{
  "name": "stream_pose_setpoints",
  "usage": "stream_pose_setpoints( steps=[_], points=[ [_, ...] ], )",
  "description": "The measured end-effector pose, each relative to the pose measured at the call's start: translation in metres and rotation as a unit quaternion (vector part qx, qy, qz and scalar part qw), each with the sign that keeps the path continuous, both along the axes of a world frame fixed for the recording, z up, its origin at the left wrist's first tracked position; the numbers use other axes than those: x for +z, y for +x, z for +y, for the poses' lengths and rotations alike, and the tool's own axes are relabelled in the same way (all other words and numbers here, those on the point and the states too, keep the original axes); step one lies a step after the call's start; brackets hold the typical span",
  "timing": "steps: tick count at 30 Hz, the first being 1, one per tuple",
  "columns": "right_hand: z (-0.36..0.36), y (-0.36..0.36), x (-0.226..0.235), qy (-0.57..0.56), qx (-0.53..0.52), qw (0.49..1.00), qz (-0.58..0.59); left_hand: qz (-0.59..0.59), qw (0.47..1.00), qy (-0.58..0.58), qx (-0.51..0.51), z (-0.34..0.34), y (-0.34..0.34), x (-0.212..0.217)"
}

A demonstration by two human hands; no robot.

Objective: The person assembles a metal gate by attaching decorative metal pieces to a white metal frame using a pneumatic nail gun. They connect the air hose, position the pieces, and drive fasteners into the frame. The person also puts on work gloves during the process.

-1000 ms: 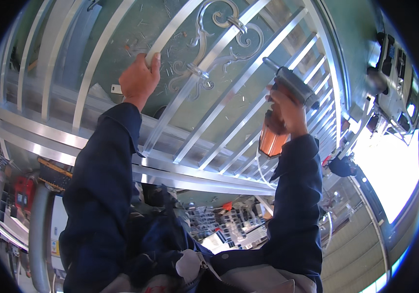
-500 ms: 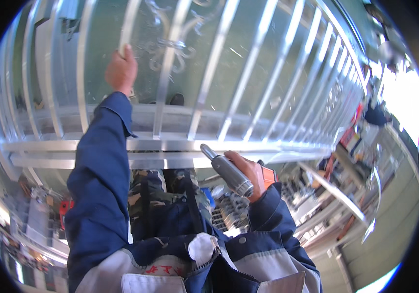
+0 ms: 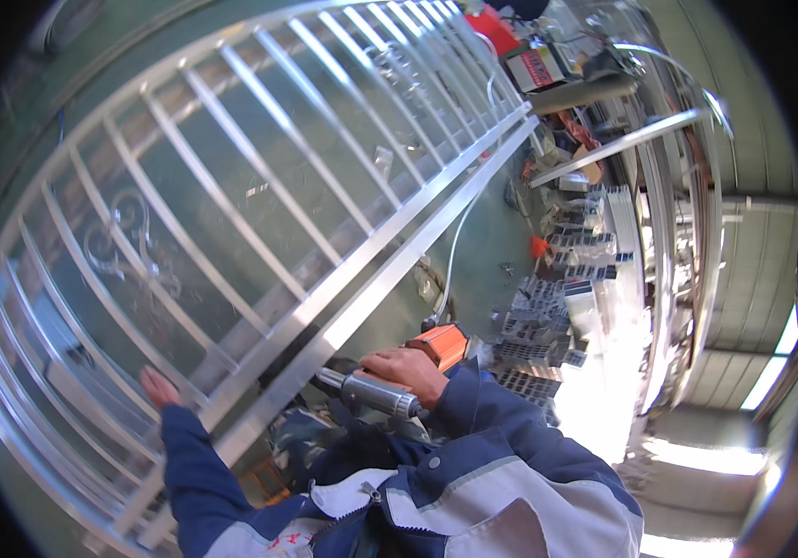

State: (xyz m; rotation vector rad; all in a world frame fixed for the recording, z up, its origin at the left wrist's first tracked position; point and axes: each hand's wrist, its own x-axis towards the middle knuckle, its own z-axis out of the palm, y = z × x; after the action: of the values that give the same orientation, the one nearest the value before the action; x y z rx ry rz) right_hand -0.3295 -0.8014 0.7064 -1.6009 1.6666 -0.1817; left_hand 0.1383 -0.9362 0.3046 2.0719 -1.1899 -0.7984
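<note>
While right hand (image 3: 402,365) grips power drill (image 3: 389,379), drill body shows silver barrel, orange rear housing, nose pointing left at lower rail of metal gate (image 3: 324,232). Drill sits just under rail, near its mid-length. Gate: silvery square bars, parallel uprights, scroll ornament at left. Left hand (image 3: 159,387) lies open against bar near gate's lower left, fingers spread, clasping nothing visible. Stacked metal profiles (image 3: 557,316) beyond, right.
</note>
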Motion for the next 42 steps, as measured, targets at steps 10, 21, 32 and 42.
stream_pose_setpoints(
  steps=[10,21,32,42],
  points=[
    [0.059,-0.085,0.047,-0.094,-0.156,0.959,-0.218,0.255,0.886,0.370,-0.115,0.140,-0.136,0.118],
    [0.171,-0.254,0.097,-0.372,-0.338,0.842,-0.195,0.226,0.866,0.345,-0.281,0.117,-0.406,0.163],
    [0.226,-0.399,0.130,-0.465,-0.592,0.472,-0.458,0.133,0.786,0.154,-0.584,0.037,-0.608,0.169],
    [0.257,-0.507,0.114,-0.517,-0.682,0.263,-0.445,0.197,0.770,0.388,-0.467,0.044,-0.786,0.171]
  ],
)
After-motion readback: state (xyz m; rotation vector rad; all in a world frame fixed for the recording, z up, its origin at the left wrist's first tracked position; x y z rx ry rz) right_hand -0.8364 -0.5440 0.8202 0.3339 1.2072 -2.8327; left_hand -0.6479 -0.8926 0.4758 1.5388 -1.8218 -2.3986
